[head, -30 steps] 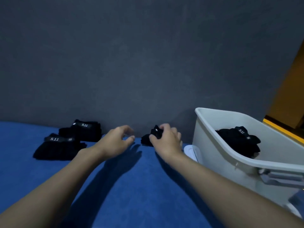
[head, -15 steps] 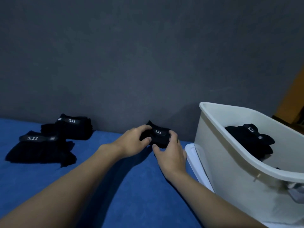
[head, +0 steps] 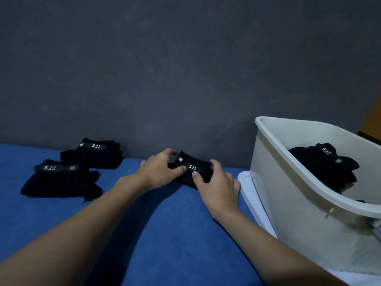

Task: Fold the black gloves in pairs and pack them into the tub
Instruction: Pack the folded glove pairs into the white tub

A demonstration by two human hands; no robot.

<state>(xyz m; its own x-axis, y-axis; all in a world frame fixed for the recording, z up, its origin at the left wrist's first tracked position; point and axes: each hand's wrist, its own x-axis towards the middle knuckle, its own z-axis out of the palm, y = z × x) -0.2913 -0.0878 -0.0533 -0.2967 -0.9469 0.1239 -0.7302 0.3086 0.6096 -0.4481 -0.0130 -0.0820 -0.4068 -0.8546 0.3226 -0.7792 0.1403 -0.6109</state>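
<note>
A: Far left on the blue surface [head: 175,234], near glove pair [head: 59,180] lying flat, far glove pair [head: 97,155] just behind, 5.11 labels up.

B: Centre: left hand [head: 158,170] curled round one end of a third glove bundle [head: 198,172], thumb on top.

A: Right hand [head: 218,186] gripping the other end, thumb beside the label. Low by the grey wall [head: 185,79]; lifted or resting, cannot tell.

B: Rightmost, white panel [head: 247,182] under the tub [head: 288,182], black gloves [head: 325,168] inside.
</note>
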